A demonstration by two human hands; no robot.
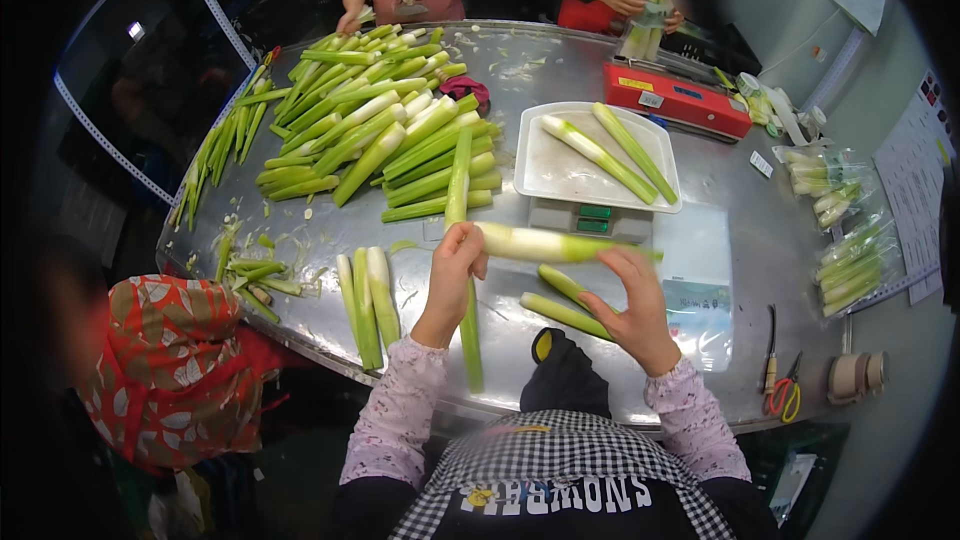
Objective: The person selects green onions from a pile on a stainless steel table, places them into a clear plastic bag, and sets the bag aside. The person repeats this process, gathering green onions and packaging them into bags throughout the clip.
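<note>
My left hand (454, 270) pinches the white end of a thick green-and-white vegetable stalk (525, 241), held level above the steel table. At its green end is my right hand (637, 307), fingers spread and fingertips over the stalk, thumb well apart below. A long green stalk (469, 337) lies behind my left wrist, and two shorter stalks (562, 313) lie by my right thumb. Just beyond, a weighing scale (592, 219) carries a white tray (547, 172) with two stalks (600, 154). Several trimmed stalks (367, 307) rest left of my left hand.
A large stalk pile (375, 112) covers the far left, with trimmings (259, 274) nearer. Flat plastic bags (694, 292), scissors (784, 394), a hooked knife (771, 352), tape rolls (855, 379), packed bags (847, 262) and a red sealer (675, 101) lie right. Co-workers stand opposite and left.
</note>
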